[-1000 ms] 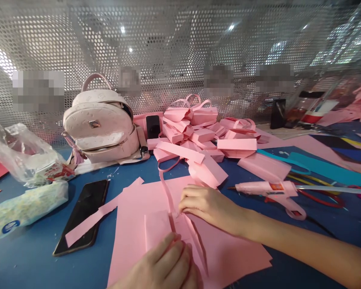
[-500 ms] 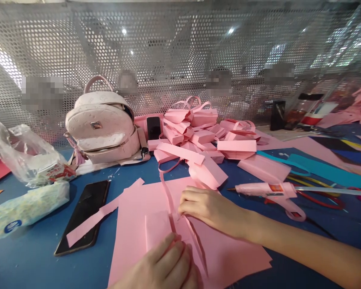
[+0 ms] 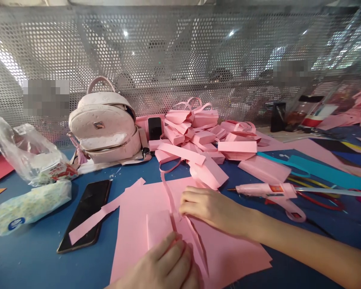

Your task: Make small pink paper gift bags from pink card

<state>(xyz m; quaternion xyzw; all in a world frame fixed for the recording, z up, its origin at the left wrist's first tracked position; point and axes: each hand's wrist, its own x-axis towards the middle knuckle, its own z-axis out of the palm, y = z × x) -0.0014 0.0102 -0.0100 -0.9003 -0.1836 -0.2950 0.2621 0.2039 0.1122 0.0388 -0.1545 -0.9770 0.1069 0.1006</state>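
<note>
Translucent plastic bag (image 3: 31,150) was noted at far left on the blue desk (image 3: 24,261), with a printed carton (image 3: 61,171) at its lower edge and a patterned soft packet (image 3: 33,206) in front. A dark phone (image 3: 92,194) was found lying flat, crossed by a pink paper strip (image 3: 86,227). Behind it a pale backpack (image 3: 106,120) was seen upright, its top partly unzipped, with a smaller phone (image 3: 155,128) propped beside it.

At centre, overlapping pink sheets (image 3: 132,216) were observed beneath a folded pink piece (image 3: 158,226). The piece's near end was covered by the left hand (image 3: 168,263), whose fingers were curled close together against the paper; whether it was pinched or merely pressed could not be determined. A narrow pink ribbon (image 3: 167,192) was seen running to the work from beyond. The fingers of the right hand (image 3: 204,208) were bunched at the work's far end, their exact hold being hidden.

The pile of pink paper forms (image 3: 198,136) was located just past the sheets, leaving little room there. To the right, a pink glue gun (image 3: 258,189) was recorded, nozzle turned toward the sheets, with teal paper (image 3: 333,168) behind it and a dark-lidded container (image 3: 309,106) farther back.
</note>
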